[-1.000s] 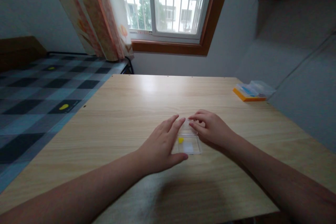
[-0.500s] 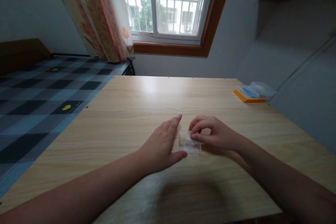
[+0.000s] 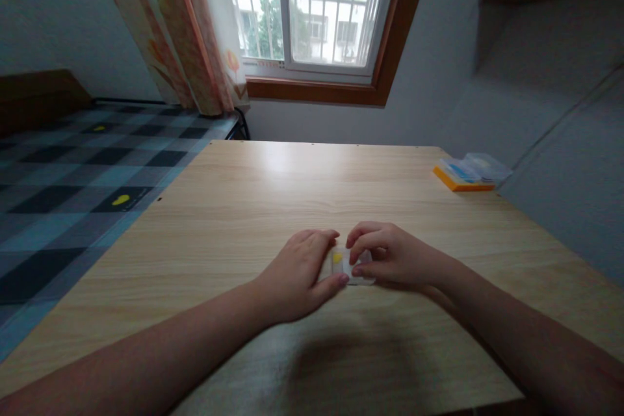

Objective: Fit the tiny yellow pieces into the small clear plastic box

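A small, clear plastic box [image 3: 345, 268] lies flat on the wooden table, with a yellow patch showing at its left end. My left hand [image 3: 299, 276] grips it from the left, thumb along the near edge and fingers bent at the far side. Over its right part curls my right hand [image 3: 385, 253], fingertips and thumb on the box. Those fingers hide much of the right end, and I cannot make out whether they pinch a lid or the box itself.
An orange-edged case [image 3: 463, 175] with clear plastic on top sits at the table's far right corner, by the wall. Left of the table [image 3: 234, 208] is a bed with a checked cover [image 3: 97, 208]. A window and curtain are beyond.
My left fingers, stretched out before, have bent in around the box, and its thumb now rests on the near edge. My right fingers have come down slightly onto the box.
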A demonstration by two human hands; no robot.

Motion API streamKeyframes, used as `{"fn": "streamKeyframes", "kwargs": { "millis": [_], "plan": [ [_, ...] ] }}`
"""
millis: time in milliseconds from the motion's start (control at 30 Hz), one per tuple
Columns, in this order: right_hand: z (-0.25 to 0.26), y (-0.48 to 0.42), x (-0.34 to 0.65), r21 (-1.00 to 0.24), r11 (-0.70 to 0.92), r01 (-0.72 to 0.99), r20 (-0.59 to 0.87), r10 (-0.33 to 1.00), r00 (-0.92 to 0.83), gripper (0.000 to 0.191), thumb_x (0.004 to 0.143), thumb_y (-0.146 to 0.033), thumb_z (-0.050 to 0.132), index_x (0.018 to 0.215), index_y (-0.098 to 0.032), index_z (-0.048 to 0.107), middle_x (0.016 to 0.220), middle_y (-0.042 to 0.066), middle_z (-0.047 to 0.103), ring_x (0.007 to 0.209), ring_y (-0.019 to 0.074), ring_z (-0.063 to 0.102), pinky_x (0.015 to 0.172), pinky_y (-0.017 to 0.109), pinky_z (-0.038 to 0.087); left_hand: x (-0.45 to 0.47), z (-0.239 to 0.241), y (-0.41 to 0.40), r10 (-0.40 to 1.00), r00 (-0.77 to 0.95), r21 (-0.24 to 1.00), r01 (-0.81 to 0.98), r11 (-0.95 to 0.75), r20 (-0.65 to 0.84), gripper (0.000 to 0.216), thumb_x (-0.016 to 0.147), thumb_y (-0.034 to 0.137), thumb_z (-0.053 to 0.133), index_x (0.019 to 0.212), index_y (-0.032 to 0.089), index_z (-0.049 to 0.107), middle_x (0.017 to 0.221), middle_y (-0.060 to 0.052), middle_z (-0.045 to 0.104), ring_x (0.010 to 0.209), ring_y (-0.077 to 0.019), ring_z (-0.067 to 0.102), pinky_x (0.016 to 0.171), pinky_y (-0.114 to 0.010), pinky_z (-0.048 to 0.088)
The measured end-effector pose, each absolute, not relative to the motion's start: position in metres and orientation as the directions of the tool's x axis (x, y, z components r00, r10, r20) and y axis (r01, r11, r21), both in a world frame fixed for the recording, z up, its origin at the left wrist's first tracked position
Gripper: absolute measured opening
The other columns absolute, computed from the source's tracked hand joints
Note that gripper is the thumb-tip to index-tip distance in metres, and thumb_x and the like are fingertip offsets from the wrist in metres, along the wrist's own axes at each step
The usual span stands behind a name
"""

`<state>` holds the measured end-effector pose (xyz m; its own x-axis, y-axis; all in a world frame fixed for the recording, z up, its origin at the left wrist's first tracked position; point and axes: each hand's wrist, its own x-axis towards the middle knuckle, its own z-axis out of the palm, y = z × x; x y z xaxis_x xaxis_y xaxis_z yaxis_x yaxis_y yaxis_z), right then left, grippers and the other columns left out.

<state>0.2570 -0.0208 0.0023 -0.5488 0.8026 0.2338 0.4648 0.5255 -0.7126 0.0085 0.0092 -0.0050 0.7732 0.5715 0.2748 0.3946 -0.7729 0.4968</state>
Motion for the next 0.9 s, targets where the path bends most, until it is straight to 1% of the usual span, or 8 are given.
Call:
{"fn": "streamKeyframes", "kwargs": {
  "millis": [33,100,300,433,567,667,767,900],
  "plan": [
    [0.003,-0.021,0.257,-0.709,0.529,0.466,0.233,0.800,-0.553,0.012,0.088,-0.029,0.075,0.091,-0.017,0.076,0.105,0.005,0.067,0.090,0.0098,0.063,0.079,0.020,0.049,0.009,-0.004,0.009,0.577,0.767,0.502,0.396,-0.769,0.279,0.041,0.094,0.040,0.060,0.127,0.015,0.053,0.125,-0.015,0.065,0.118,-0.0310,0.060,0.105,-0.052,0.048],
    [0.003,-0.020,0.257,-0.708,0.536,0.460,0.235,0.794,-0.561,0.013,0.090,-0.030,0.073,0.092,-0.017,0.076,0.105,0.006,0.067,0.091,0.0102,0.063,0.080,0.021,0.050,0.010,-0.002,0.008,0.586,0.758,0.506,0.400,-0.764,0.286,0.035,0.095,0.035,0.057,0.124,0.016,0.054,0.122,-0.014,0.066,0.117,-0.0296,0.061,0.103,-0.050,0.049],
    [0.002,-0.020,0.255,-0.709,0.537,0.456,0.241,0.793,-0.559,0.013,0.090,-0.030,0.073,0.092,-0.017,0.075,0.105,0.006,0.066,0.092,0.0107,0.063,0.082,0.022,0.050,0.012,-0.003,0.010,0.581,0.756,0.493,0.398,-0.773,0.301,0.031,0.093,0.036,0.059,0.118,0.018,0.057,0.116,-0.011,0.068,0.112,-0.0289,0.062,0.101,-0.049,0.050],
    [0.000,-0.019,0.254,-0.693,0.555,0.459,0.261,0.788,-0.558,0.014,0.089,-0.030,0.074,0.091,-0.016,0.074,0.104,0.006,0.066,0.092,0.0100,0.063,0.083,0.021,0.049,0.012,-0.003,0.011,0.573,0.763,0.489,0.394,-0.778,0.298,0.027,0.094,0.037,0.059,0.114,0.019,0.058,0.112,-0.009,0.069,0.110,-0.0277,0.063,0.100,-0.048,0.050],
    [0.003,-0.020,0.256,-0.668,0.570,0.480,0.256,0.781,-0.570,0.017,0.089,-0.032,0.073,0.094,-0.016,0.073,0.106,0.005,0.065,0.093,0.0102,0.061,0.082,0.021,0.048,0.013,-0.003,0.012,0.581,0.761,0.490,0.403,-0.773,0.290,0.027,0.092,0.035,0.060,0.113,0.018,0.059,0.111,-0.009,0.069,0.108,-0.0275,0.062,0.100,-0.048,0.050],
    [0.012,-0.024,0.257,-0.611,0.577,0.542,0.200,0.775,-0.600,0.026,0.085,-0.037,0.077,0.102,-0.017,0.072,0.112,0.006,0.063,0.091,0.0104,0.059,0.078,0.020,0.047,0.013,-0.004,0.013,0.583,0.760,0.484,0.411,-0.773,0.286,0.026,0.092,0.032,0.059,0.113,0.017,0.059,0.110,-0.010,0.069,0.108,-0.0281,0.062,0.099,-0.049,0.050],
    [0.021,-0.029,0.256,-0.522,0.569,0.636,0.140,0.792,-0.594,0.038,0.079,-0.039,0.083,0.111,-0.020,0.071,0.116,0.005,0.062,0.093,0.0115,0.059,0.080,0.021,0.046,0.012,-0.005,0.014,0.586,0.754,0.473,0.418,-0.776,0.296,0.026,0.092,0.031,0.058,0.114,0.017,0.058,0.111,-0.011,0.068,0.107,-0.0282,0.062,0.098,-0.049,0.051],
    [0.030,-0.034,0.249,-0.450,0.540,0.711,0.097,0.821,-0.562,0.035,0.080,-0.029,0.078,0.113,-0.022,0.070,0.114,0.003,0.063,0.095,0.0128,0.059,0.083,0.023,0.045,0.009,-0.007,0.018,0.576,0.758,0.473,0.405,-0.783,0.306,0.025,0.096,0.034,0.053,0.114,0.018,0.058,0.113,-0.011,0.068,0.109,-0.0283,0.062,0.098,-0.050,0.052]
  ]
}}
